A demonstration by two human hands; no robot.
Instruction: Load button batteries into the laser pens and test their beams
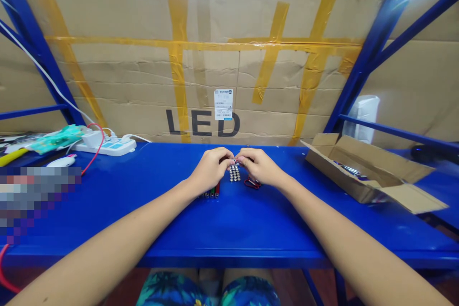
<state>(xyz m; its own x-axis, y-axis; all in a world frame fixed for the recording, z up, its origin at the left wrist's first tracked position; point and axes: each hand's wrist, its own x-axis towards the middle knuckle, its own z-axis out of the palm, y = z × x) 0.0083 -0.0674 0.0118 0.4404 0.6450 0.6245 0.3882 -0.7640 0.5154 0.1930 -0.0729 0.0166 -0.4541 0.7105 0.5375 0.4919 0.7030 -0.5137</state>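
Observation:
Both my hands meet over the middle of the blue table (229, 220). My left hand (211, 168) and my right hand (261, 166) are closed, their fingertips pinching a small metallic item between them that is too small to name. Just below the fingertips lies a block of small silver button cells (234, 173) in rows. A few thin pen-like sticks (212, 192) with red, green and dark ends lie under my left hand. A small red ring or clip (252, 183) lies under my right hand.
An open cardboard box (373, 174) sits at the right with small parts inside. A white power strip (107, 145) with a red cable, a green pouch (57, 137) and a white mouse (61, 160) lie at the left. Taped cardboard marked LED (202, 123) forms the back wall.

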